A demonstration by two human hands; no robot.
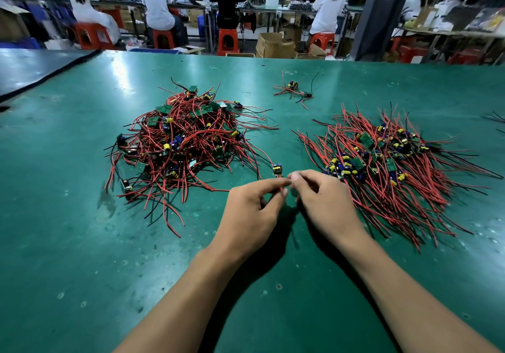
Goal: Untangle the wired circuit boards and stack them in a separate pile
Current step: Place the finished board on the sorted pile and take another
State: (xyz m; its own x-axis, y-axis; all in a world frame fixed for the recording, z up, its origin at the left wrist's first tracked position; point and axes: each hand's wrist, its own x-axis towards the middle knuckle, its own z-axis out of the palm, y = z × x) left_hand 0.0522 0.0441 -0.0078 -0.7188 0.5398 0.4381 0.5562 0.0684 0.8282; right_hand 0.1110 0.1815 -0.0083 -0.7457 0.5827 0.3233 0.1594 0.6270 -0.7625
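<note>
Mid-untangle: my left hand (254, 210) and right hand (322, 202) both pinched the red wires (278, 179) of one board (277, 169) at frame centre, beside the tangled pile (180, 139) at left, so I figured next was pulling it free onto the neat pile (390, 161) at right.

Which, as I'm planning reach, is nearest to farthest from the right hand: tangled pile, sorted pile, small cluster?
1. Sorted pile, just right of the right hand.
2. Tangled pile, left, beyond the left hand.
3. Small cluster, far back, centre.
</note>
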